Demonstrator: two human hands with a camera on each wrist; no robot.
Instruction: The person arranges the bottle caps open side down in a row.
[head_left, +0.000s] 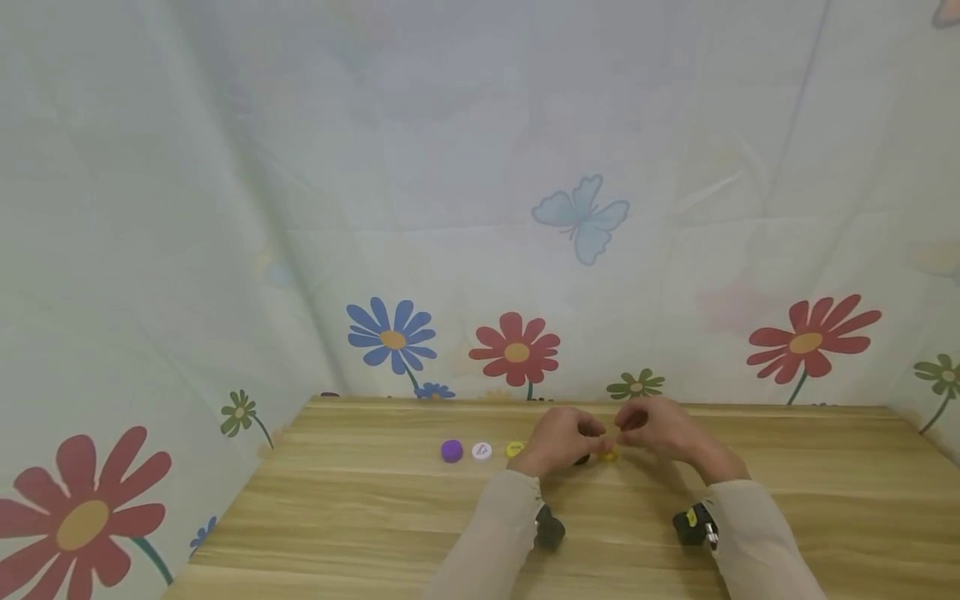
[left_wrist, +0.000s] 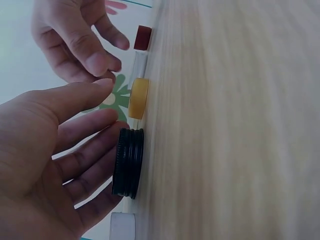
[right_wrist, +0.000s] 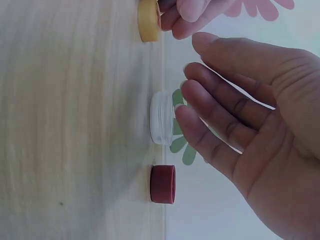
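Observation:
Both hands hover over a row of bottle caps and lids at the table's far side, thumbs close together above an orange-yellow cap (left_wrist: 139, 99). My left hand (head_left: 561, 438) has loosely bent fingers, their tips behind a black ribbed lid (left_wrist: 128, 162). Nothing shows between its thumb and fingers in the left wrist view. My right hand (head_left: 663, 427) is likewise loosely curved and holds nothing visible. Its fingertips are beside a clear lid (right_wrist: 161, 118), with a dark red cap (right_wrist: 163, 184) further along. The head view has the clear lid and red cap hidden behind the right hand.
Left of the hands, a purple cap (head_left: 452, 451), a white cap with a printed mark (head_left: 482, 452) and a yellow cap (head_left: 515, 449) continue the row. Another white cap (left_wrist: 122, 226) sits beside the black lid. A flower-printed curtain (head_left: 450, 167) hangs behind the wooden table (head_left: 360, 508).

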